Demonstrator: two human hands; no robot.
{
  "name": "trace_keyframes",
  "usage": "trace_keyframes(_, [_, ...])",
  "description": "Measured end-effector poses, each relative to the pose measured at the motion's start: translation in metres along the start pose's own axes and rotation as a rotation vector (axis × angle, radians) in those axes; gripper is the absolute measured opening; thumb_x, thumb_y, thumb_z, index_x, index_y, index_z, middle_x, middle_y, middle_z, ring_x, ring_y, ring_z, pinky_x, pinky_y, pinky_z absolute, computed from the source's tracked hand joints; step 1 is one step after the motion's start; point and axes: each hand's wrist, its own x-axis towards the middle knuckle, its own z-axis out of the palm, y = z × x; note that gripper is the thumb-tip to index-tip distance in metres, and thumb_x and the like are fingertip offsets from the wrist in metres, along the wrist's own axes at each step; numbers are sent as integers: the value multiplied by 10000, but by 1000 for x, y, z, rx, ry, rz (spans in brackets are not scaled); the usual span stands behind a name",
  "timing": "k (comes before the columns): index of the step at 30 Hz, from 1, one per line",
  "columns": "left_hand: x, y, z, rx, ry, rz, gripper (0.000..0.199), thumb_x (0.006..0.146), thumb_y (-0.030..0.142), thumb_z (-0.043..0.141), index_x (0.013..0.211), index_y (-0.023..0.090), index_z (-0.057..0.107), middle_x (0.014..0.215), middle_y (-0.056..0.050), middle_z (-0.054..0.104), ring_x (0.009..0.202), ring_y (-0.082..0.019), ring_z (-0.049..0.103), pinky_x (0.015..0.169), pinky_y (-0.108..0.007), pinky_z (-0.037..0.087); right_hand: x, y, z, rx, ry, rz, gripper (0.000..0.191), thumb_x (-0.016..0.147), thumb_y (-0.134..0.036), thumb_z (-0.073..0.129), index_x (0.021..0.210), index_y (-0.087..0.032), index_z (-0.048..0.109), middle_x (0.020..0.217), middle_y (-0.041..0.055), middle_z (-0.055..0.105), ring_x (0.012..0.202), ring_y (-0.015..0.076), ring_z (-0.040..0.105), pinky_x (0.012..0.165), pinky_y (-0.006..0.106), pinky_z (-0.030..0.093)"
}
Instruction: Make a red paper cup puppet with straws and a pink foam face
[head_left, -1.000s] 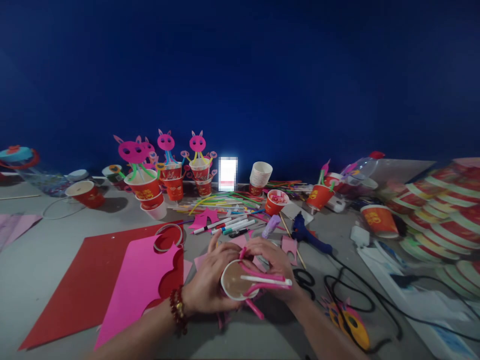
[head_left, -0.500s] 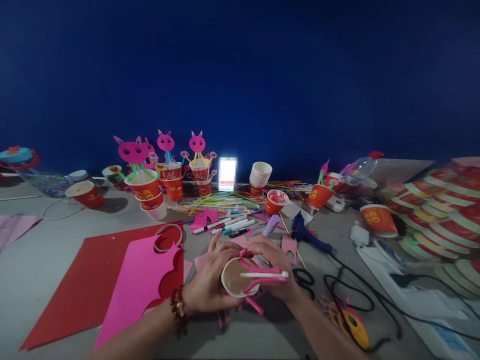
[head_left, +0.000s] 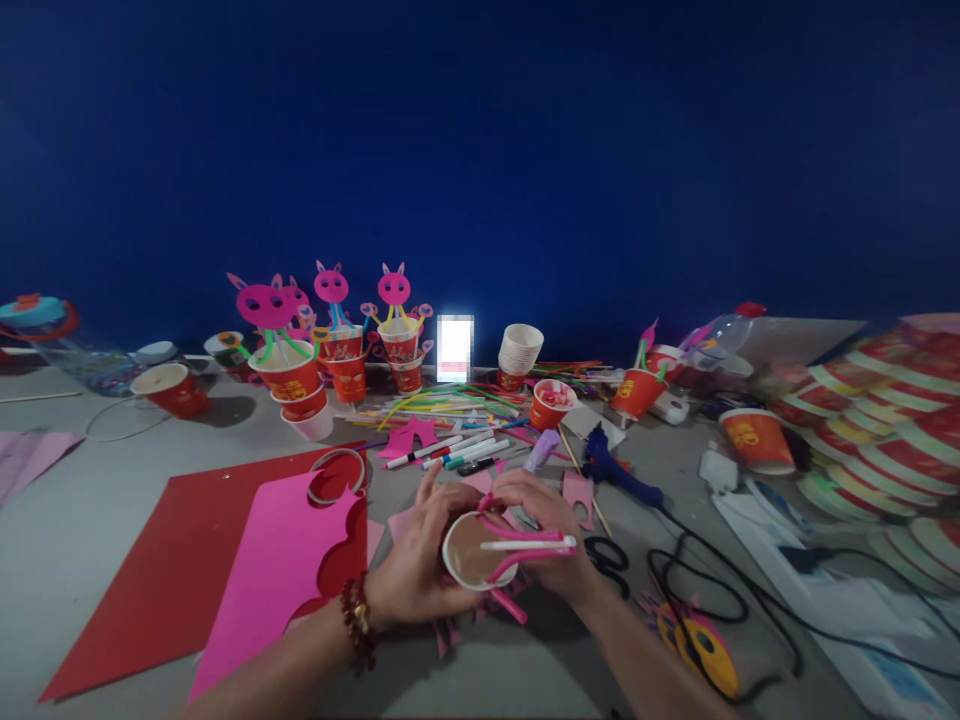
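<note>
Between my hands is a paper cup (head_left: pixel 466 562), its open rim and brownish inside turned toward me. My left hand (head_left: pixel 420 555) is wrapped round the cup's left side, with the thumb along the near edge. My right hand (head_left: pixel 551 525) is closed about the cup's far right side; its fingertips are partly hidden. Pink pipe cleaners (head_left: pixel 517 567) and a white stick (head_left: pixel 517 546) reach from the cup over my right hand. Another pink end (head_left: pixel 510 606) pokes out at the near side. Black scissors (head_left: pixel 609 562) lie beside my right wrist.
Pink card (head_left: pixel 262 570) and red card (head_left: pixel 150 590) lie at left. Behind stand decorated cups (head_left: pixel 289 375), pipe cleaners (head_left: pixel 442 403) and markers (head_left: pixel 469 450). A blue glue gun (head_left: pixel 619 475) with a looping black cable, a power strip (head_left: pixel 810 590) and stacked cups (head_left: pixel 885 420) are at right.
The cup has shifted very slightly upward in the picture, and the pink pipe cleaners have moved a little with it. Both hands keep nearly the same position round it.
</note>
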Motion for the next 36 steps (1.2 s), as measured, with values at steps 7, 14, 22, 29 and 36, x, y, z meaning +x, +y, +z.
trace_keyframes(7, [0,-1,0,4,2,41,710,718,375,783,1288,241,380,1181,-115,656,1141,-306,631,1194,-687,119,0,1,2,22,5,-15,41,926,-206,648,914,-227,682,874,46,722,835,201,682,764,336,564])
trace_keyframes(14, [0,0,0,11,8,42,715,709,372,782,1287,235,385,1172,-110,661,1126,-310,644,1197,-663,162,-1,2,2,23,3,-13,36,917,-200,656,918,-228,678,883,50,724,849,206,685,771,344,567])
trace_keyframes(22, [-1,-2,1,-22,10,37,706,710,382,779,1280,236,389,1177,-101,652,1136,-307,636,1210,-645,131,3,-4,1,-1,16,-22,53,920,-191,643,910,-228,680,868,51,728,839,209,686,765,344,571])
trace_keyframes(29, [0,-1,0,-33,4,39,687,728,380,765,1283,230,389,1178,-108,643,1141,-300,630,1205,-650,126,1,-2,2,-5,19,-27,56,923,-189,641,915,-228,680,866,51,729,834,209,685,759,346,569])
trace_keyframes(36, [-2,-3,1,-33,23,26,682,731,419,764,1275,237,396,1158,-103,648,1127,-308,636,1200,-676,117,-1,-1,1,-2,18,28,38,921,-248,649,945,-233,674,893,61,712,839,223,672,746,355,556])
